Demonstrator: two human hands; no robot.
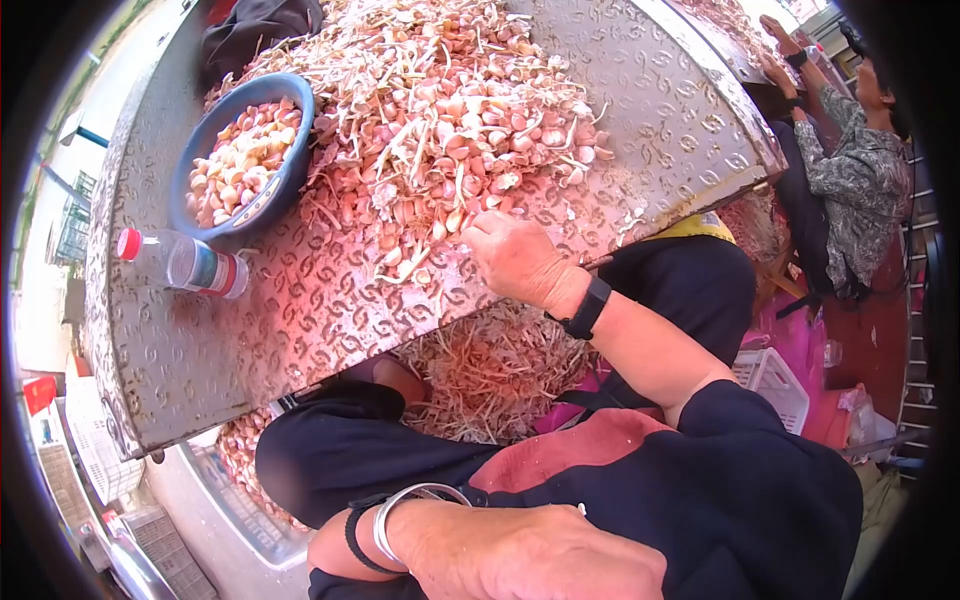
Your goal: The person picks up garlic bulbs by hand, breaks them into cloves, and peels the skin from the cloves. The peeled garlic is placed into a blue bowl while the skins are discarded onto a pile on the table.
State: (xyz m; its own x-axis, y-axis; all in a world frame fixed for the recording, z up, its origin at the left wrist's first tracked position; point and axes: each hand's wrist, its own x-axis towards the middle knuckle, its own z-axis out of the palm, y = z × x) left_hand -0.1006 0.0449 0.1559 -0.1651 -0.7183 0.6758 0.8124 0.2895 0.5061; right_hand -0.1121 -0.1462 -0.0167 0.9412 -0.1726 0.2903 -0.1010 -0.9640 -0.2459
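Many garlic cloves (pixel 470 130), mixed with dry skins and bits of stalk, lay piled on the metal table (pixel 330 330) before me, the near edge of the pile meeting my right hand (pixel 515 262). Its fingers were bent close together beside loose cloves; I could not tell whether a clove sat between them. My left hand (pixel 545 555), a silver bangle (pixel 382 525) at its wrist, was in front of my body, back turned up, its fingers hidden, so I could not tell if it gripped anything. Each clove looked light and firm, likely slick where the skin was off; the dry skins seemed papery and quick to tear. By my judgement, a clove's plump middle suited a thumb-and-fingertip pinch, gentle enough to spare it bruising. Left of the pile, a blue bowl (pixel 297 172) held more cloves, with a red-capped clear bottle (pixel 180 260) near it. Below the table's edge was a heap of stalks (pixel 500 370). 1 other person (pixel 860 170) was off to my right.
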